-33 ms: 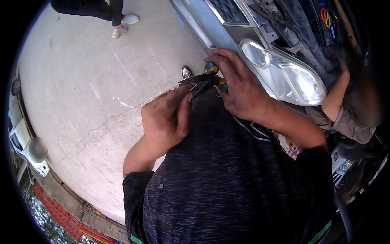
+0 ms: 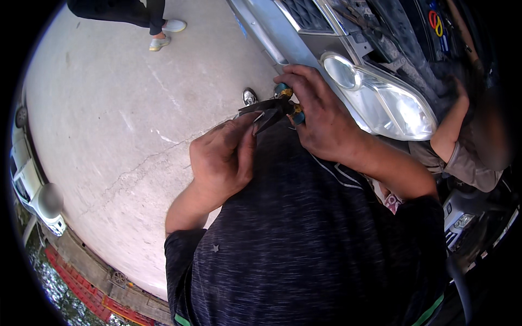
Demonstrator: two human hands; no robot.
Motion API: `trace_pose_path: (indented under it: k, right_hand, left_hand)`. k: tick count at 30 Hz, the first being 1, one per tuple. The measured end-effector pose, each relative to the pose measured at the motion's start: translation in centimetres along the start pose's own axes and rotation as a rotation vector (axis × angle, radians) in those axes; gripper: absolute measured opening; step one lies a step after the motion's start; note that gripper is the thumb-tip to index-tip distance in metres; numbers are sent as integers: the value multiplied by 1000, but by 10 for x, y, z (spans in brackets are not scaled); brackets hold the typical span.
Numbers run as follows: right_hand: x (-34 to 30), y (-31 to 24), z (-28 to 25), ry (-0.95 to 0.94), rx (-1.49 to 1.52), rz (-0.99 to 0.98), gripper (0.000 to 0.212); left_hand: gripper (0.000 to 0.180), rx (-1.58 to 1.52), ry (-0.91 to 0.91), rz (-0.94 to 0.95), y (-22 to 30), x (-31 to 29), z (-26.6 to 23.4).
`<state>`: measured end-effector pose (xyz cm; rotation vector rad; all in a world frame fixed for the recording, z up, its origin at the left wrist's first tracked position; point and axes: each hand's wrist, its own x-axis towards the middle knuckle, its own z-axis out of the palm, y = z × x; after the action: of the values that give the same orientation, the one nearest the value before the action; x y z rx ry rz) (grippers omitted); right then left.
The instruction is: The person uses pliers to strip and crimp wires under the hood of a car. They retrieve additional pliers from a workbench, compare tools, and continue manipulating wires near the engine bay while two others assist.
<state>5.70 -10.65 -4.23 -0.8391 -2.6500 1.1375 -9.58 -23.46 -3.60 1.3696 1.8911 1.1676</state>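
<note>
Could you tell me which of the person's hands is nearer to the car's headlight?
Right. The right hand, gripping the pliers, sits just left of the headlight, nearly at its edge. The left hand is lower and farther left, fingertips at the pliers' tips.

An outdoor car-repair yard; a silver car (image 2: 304, 38) stands with its bonnet raised and headlight (image 2: 380, 100) exposed on a cracked concrete floor (image 2: 119, 136). A white car (image 2: 32, 185) is parked at the floor's left edge; pliers (image 2: 272, 108) are in use.
</note>
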Motion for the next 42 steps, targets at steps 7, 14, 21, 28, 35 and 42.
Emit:
trace_pose_path:
  k: [7, 14, 21, 28, 35, 42]
  right_hand:
    - [-2, -4, 0, 27, -18, -15, 66]
    - [-3, -1, 4, 110, -122, -93, 60]
    - [-5, -3, 2, 151, -166, -96, 52]
    - [-6, 0, 6, 161, -200, -118, 53]
    - [-7, -1, 8, 147, -210, -130, 52]
    - [-9, -11, 4, 155, -306, -116, 55]
  left_hand:
    - [19, 118, -12, 203, -7, -2, 0]
    - [17, 173, 19, 269, -5, 0, 1]
    - [16, 166, 29, 321, -1, 0, -1]
    - [19, 193, 89, 348, -4, -4, -4]
    - [20, 191, 69, 326, -4, -7, -3]
    - [17, 229, 113, 355, -8, -10, -1]
